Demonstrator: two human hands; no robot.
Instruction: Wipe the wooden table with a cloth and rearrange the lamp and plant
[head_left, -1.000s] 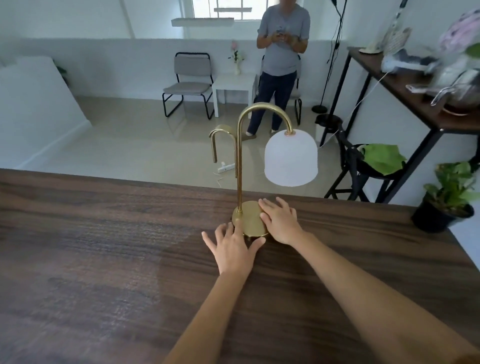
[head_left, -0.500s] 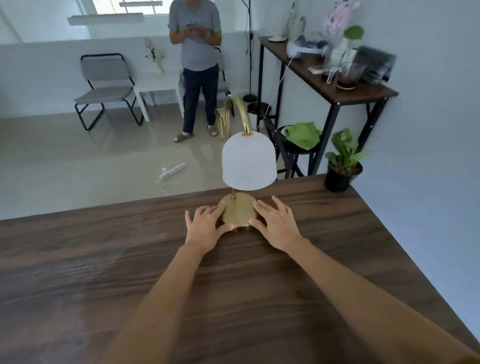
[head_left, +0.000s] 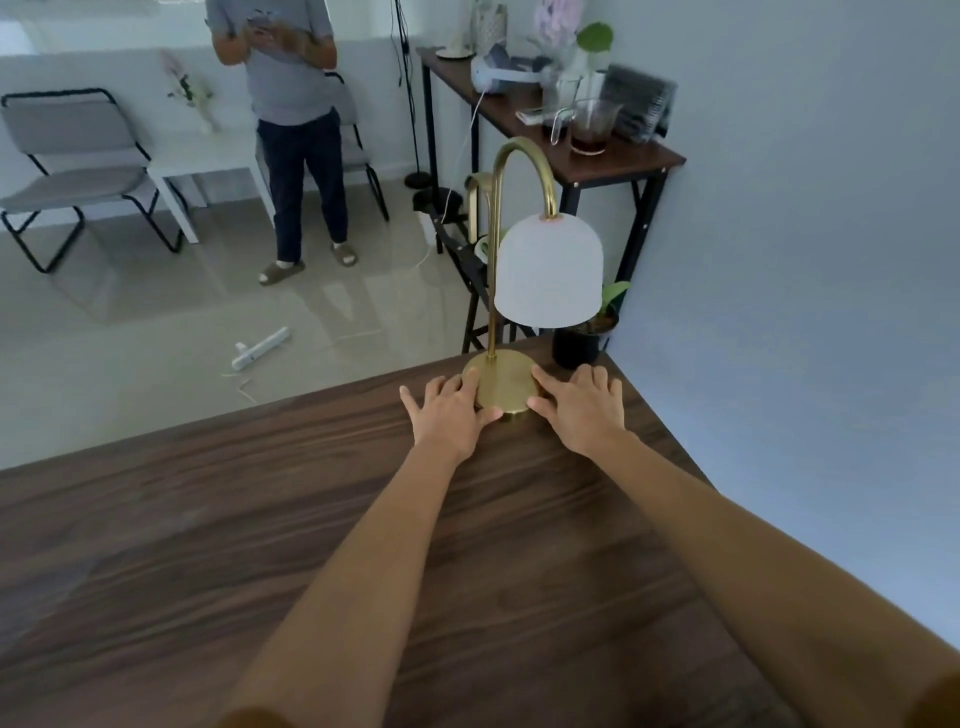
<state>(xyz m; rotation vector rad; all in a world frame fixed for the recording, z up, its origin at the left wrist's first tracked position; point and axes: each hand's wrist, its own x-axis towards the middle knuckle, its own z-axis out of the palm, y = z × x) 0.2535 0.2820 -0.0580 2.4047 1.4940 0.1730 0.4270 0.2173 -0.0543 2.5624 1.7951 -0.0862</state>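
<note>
A brass lamp (head_left: 503, 383) with a curved neck and a white dome shade stands near the far right corner of the dark wooden table (head_left: 311, 519). My left hand (head_left: 451, 410) presses against the left side of the lamp's round base. My right hand (head_left: 584, 408) presses against its right side. Both lie flat on the table with fingers around the base. A potted plant (head_left: 584, 340) in a black pot sits at the table's corner just behind the lamp, mostly hidden by the shade. No cloth is in view.
A wall (head_left: 805, 260) runs along the table's right edge. Beyond the far edge are a dark side table (head_left: 613, 156) with clutter, a stool, a standing person (head_left: 291, 104), a grey chair (head_left: 72, 166), a small white table (head_left: 208, 156) and a white object on the floor (head_left: 260, 347).
Both hands have slid the lamp to the right along the far edge, until it stands close to the corner and the potted plant. The view has swung right with it.
</note>
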